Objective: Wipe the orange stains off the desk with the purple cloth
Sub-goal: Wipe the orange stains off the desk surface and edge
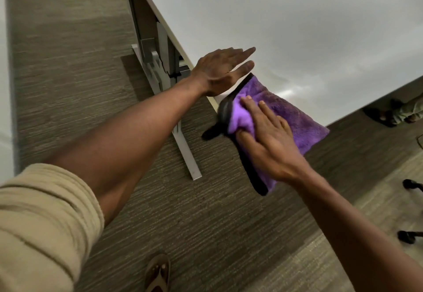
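Note:
The purple cloth (295,117) with a black border lies over the near corner of the white desk (297,40), and part of it hangs off the edge. My right hand (267,136) presses flat on the cloth, thumb tucked under its folded edge, gripping it. My left hand (219,72) rests at the desk's left edge just beside the cloth, fingers straight and together, holding nothing. No orange stain is visible on the desk surface in this view.
The grey metal desk leg and foot (183,140) stand on the carpet left of the corner. Chair casters (409,211) sit at the right. Another person's sandalled feet (393,113) show under the desk. My own sandal (158,273) is at the bottom.

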The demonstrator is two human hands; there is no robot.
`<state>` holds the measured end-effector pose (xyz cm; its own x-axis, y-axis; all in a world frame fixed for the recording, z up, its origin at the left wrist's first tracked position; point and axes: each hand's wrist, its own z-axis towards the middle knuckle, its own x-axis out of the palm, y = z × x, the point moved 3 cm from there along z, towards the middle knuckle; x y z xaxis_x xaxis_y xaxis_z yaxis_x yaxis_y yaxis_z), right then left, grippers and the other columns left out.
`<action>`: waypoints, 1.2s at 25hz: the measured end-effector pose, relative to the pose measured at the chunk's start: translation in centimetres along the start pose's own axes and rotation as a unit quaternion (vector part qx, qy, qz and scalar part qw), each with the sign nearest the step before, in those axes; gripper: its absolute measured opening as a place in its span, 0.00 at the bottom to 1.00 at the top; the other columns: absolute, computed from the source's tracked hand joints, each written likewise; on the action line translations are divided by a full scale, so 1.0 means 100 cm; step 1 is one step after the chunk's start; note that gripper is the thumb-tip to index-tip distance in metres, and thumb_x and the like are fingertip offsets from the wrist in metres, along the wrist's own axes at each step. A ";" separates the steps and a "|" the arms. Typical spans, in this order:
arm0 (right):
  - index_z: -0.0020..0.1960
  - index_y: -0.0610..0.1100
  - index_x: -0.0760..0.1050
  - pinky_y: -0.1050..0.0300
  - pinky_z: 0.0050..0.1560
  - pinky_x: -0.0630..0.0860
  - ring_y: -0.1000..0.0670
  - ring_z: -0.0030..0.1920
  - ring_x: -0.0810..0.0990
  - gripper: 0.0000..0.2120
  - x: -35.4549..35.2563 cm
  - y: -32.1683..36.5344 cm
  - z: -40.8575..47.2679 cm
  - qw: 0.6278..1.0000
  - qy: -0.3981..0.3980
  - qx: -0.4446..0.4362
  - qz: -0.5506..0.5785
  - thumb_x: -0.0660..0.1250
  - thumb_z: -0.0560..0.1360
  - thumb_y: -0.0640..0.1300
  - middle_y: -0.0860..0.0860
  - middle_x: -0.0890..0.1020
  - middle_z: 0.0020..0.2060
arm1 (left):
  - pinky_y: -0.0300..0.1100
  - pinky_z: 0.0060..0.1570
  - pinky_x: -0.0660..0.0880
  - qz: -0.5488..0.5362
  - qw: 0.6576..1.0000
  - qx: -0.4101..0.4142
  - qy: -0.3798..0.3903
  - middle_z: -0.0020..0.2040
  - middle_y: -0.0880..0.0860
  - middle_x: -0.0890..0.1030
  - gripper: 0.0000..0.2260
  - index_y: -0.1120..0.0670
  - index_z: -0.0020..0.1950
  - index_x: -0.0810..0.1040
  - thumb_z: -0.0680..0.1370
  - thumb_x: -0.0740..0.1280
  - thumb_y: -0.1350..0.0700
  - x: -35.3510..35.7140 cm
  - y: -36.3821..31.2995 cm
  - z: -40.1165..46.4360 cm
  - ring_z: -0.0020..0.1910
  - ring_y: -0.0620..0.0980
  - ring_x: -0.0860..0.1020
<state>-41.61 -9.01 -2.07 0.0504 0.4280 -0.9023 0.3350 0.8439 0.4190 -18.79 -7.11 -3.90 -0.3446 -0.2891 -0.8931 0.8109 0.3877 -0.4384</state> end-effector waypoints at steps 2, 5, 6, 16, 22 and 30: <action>0.83 0.59 0.44 0.46 0.80 0.39 0.55 0.82 0.44 0.35 -0.012 -0.017 0.018 0.996 -0.002 0.064 0.066 0.49 0.78 0.63 0.57 0.48 0.83 | 0.52 0.78 0.55 -0.022 1.000 -0.004 -0.010 0.82 0.46 0.62 0.30 0.36 0.81 0.55 0.79 0.42 0.30 -0.002 0.000 0.000 0.81 0.49 0.60; 0.79 0.66 0.40 0.43 0.80 0.36 0.54 0.82 0.39 0.31 -0.022 -0.024 0.034 0.994 0.023 0.102 0.016 0.49 0.80 0.65 0.58 0.42 0.83 | 0.54 0.78 0.56 -0.040 0.999 -0.011 -0.022 0.81 0.44 0.62 0.32 0.34 0.80 0.55 0.77 0.41 0.28 -0.001 0.000 0.000 0.80 0.49 0.61; 0.76 0.68 0.38 0.43 0.80 0.34 0.55 0.81 0.37 0.27 -0.018 -0.022 0.031 0.995 0.041 0.095 0.007 0.50 0.83 0.65 0.59 0.40 0.82 | 0.55 0.78 0.57 -0.047 0.998 -0.014 -0.026 0.81 0.43 0.63 0.32 0.33 0.80 0.55 0.77 0.41 0.28 0.000 0.001 0.000 0.80 0.49 0.62; 0.80 0.69 0.37 0.39 0.80 0.37 0.50 0.82 0.33 0.30 0.011 0.010 0.003 0.993 0.017 0.047 -0.106 0.45 0.81 0.69 0.57 0.36 0.82 | 0.52 0.77 0.59 -0.037 0.999 -0.017 -0.028 0.81 0.43 0.63 0.31 0.32 0.80 0.56 0.77 0.42 0.29 -0.002 0.000 -0.001 0.79 0.50 0.63; 0.82 0.60 0.36 0.35 0.80 0.42 0.46 0.83 0.38 0.33 0.011 0.017 0.021 0.995 0.002 0.043 -0.095 0.48 0.84 0.65 0.53 0.40 0.83 | 0.53 0.77 0.58 -0.021 1.000 -0.010 -0.020 0.82 0.44 0.59 0.31 0.33 0.81 0.53 0.78 0.42 0.29 -0.002 -0.002 0.000 0.80 0.50 0.61; 0.82 0.55 0.33 0.33 0.80 0.39 0.42 0.82 0.34 0.36 0.020 0.025 0.001 0.990 0.004 0.076 -0.122 0.54 0.85 0.57 0.50 0.36 0.83 | 0.56 0.76 0.61 -0.008 1.000 -0.015 -0.023 0.83 0.44 0.57 0.29 0.32 0.81 0.51 0.79 0.43 0.30 -0.003 -0.005 -0.001 0.79 0.55 0.63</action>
<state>-40.54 -6.04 -2.84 -0.0567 0.2214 -0.9735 0.4732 0.8646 0.1690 -19.13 -7.13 -3.47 -0.3351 -0.3348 -0.8807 0.7905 0.4086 -0.4561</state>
